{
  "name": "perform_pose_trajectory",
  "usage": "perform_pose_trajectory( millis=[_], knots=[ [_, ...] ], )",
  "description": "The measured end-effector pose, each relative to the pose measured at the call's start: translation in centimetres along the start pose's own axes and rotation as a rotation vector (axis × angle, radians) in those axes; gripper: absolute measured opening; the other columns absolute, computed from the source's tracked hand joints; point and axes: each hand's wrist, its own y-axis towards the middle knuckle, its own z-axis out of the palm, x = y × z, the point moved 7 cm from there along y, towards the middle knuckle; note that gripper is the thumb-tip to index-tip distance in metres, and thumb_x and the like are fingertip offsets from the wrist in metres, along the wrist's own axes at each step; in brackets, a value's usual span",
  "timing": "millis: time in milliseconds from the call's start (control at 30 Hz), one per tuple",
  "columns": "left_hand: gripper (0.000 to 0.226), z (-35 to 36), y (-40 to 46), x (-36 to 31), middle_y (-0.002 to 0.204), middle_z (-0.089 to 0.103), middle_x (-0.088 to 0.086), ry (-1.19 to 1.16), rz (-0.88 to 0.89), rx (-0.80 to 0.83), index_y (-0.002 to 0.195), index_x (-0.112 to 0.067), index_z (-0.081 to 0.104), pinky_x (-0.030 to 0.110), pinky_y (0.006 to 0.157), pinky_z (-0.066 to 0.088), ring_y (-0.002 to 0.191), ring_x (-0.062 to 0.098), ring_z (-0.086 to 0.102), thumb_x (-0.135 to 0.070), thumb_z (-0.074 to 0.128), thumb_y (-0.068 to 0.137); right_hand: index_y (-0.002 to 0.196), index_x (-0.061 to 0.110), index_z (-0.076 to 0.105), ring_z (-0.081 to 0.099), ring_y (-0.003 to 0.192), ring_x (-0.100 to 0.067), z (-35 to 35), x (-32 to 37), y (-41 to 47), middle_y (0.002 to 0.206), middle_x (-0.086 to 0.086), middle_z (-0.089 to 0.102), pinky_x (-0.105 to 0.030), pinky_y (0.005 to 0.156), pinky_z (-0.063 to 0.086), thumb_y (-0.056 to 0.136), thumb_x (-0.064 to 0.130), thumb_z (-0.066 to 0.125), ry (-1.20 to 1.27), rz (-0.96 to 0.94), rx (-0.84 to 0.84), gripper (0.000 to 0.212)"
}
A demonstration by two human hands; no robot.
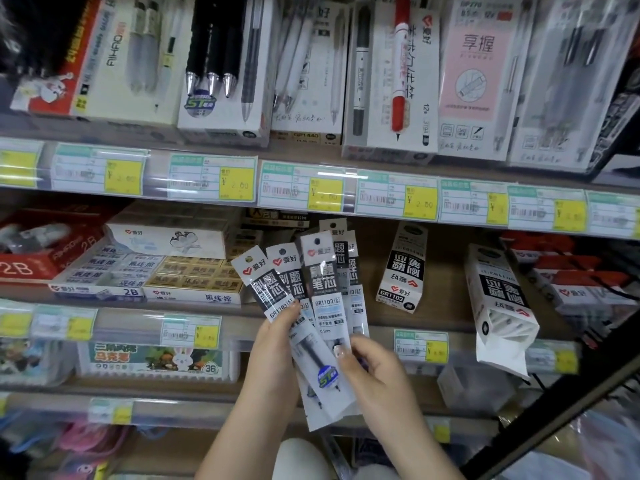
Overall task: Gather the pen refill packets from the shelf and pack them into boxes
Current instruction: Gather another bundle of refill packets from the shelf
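Here the left hand (277, 336) grips a fanned bunch of pen refill packets (313, 296) from below, held up in front of the middle shelf (443, 306) — thumb across their fronts. The right hand (375, 372) pinches the packets' lower right edge. On that shelf, right of the fan, two white refill boxes (403, 268) stand apart — the nearer one (498, 306) leaning over the front edge.

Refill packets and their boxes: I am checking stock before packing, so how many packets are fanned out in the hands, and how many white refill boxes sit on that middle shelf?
Refill packets, fanned, held by the left hand and right hand: at least 5; those behind overlap
White refill boxes: 2, a smaller one and a larger one
Total: at least 7
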Motion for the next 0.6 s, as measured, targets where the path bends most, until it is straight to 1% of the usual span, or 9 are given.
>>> perform_pose_trajectory(
  millis=[67, 167, 233, 300, 367, 433, 533, 567, 600],
  knots=[
    [0.027, 0.1, -0.3, 0.2, 0.093, 0.072, 0.018, -0.011, -0.024, 0.012, 0.106, -0.005, 0.065, 0.043, 0.079, 0.053, 0.082, 0.032, 0.069, -0.023, 0.048, 0.093, 0.089, 0.007, 0.061, 0.059, 0.081, -0.042, 0.2, -0.1, -0.1, 0.087, -0.024, 0.062, -0.056, 0.072, 0.049, 0.079, 0.049, 0.053, 0.005, 0.022, 0.006, 0.044],
    [0.026, 0.2, -0.4, 0.4, 0.085, 0.073, 0.015, -0.035, -0.040, 0.040, 0.099, -0.007, 0.066, 0.038, 0.069, 0.053, 0.071, 0.026, 0.071, -0.023, 0.047, 0.093, 0.088, 0.014, 0.066, 0.060, 0.082, -0.044, 0.3, -0.4, -0.3, 0.086, -0.020, 0.066, -0.057, 0.072, 0.050, 0.078, 0.047, 0.055, 0.043, 0.069, 0.025, 0.037],
    [0.026, 0.4, -0.5, 0.5, 0.083, 0.073, 0.013, -0.066, -0.050, 0.061, 0.097, -0.007, 0.066, 0.034, 0.063, 0.055, 0.069, 0.025, 0.071, -0.023, 0.046, 0.093, 0.089, 0.014, 0.068, 0.063, 0.079, -0.038, 0.3, -0.7, -0.3, 0.086, -0.018, 0.069, -0.056, 0.073, 0.050, 0.079, 0.043, 0.056, 0.081, 0.111, 0.043, 0.033],
    [0.026, 0.6, -0.6, 0.5, 0.080, 0.073, 0.013, -0.117, -0.063, 0.083, 0.093, -0.007, 0.066, 0.031, 0.057, 0.058, 0.066, 0.024, 0.071, -0.022, 0.044, 0.093, 0.090, 0.013, 0.069, 0.062, 0.078, -0.033, 0.3, -0.8, -0.4, 0.089, -0.020, 0.068, -0.051, 0.071, 0.050, 0.078, 0.044, 0.057, 0.106, 0.142, 0.060, 0.035],
    [0.027, 0.9, -0.8, 0.3, 0.080, 0.073, 0.012, -0.153, -0.060, 0.101, 0.092, -0.007, 0.066, 0.032, 0.058, 0.059, 0.066, 0.024, 0.071, -0.020, 0.043, 0.093, 0.091, 0.013, 0.069, 0.061, 0.080, -0.028, 0.4, -0.8, -0.4, 0.091, -0.022, 0.068, -0.044, 0.073, 0.048, 0.078, 0.045, 0.058, 0.134, 0.160, 0.082, 0.036],
    [0.026, 0.9, -1.0, 0.3, 0.078, 0.073, 0.011, -0.164, -0.051, 0.102, 0.093, -0.008, 0.065, 0.035, 0.061, 0.057, 0.065, 0.023, 0.070, -0.019, 0.041, 0.093, 0.089, 0.018, 0.071, 0.064, 0.082, -0.026, 0.3, -0.8, -0.6, 0.091, -0.015, 0.071, -0.041, 0.075, 0.050, 0.080, 0.039, 0.056, 0.153, 0.170, 0.101, 0.027],
    [0.030, 1.1, -1.4, 0.6, 0.075, 0.073, 0.012, -0.176, -0.077, 0.127, 0.086, -0.007, 0.068, 0.034, 0.063, 0.054, 0.062, 0.023, 0.070, -0.019, 0.040, 0.092, 0.089, 0.022, 0.073, 0.068, 0.087, -0.024, 0.3, -0.8, -0.8, 0.091, -0.007, 0.074, -0.042, 0.080, 0.052, 0.079, 0.035, 0.056, 0.179, 0.193, 0.117, 0.024],
    [0.031, 1.2, -1.5, 0.7, 0.078, 0.073, 0.014, -0.181, -0.094, 0.143, 0.085, -0.006, 0.069, 0.034, 0.065, 0.055, 0.064, 0.024, 0.070, -0.021, 0.042, 0.089, 0.090, 0.021, 0.074, 0.068, 0.090, -0.024, 0.4, -0.7, -0.8, 0.093, -0.006, 0.075, -0.043, 0.083, 0.052, 0.078, 0.033, 0.057, 0.198, 0.199, 0.122, 0.024],
    [0.031, 1.4, -1.7, 0.8, 0.082, 0.073, 0.016, -0.183, -0.107, 0.160, 0.088, -0.005, 0.069, 0.036, 0.071, 0.054, 0.069, 0.027, 0.069, -0.023, 0.045, 0.084, 0.091, 0.021, 0.074, 0.069, 0.093, -0.025, 0.5, -0.6, -0.9, 0.095, -0.005, 0.075, -0.043, 0.086, 0.052, 0.078, 0.032, 0.058, 0.208, 0.202, 0.127, 0.024]
  ],
)
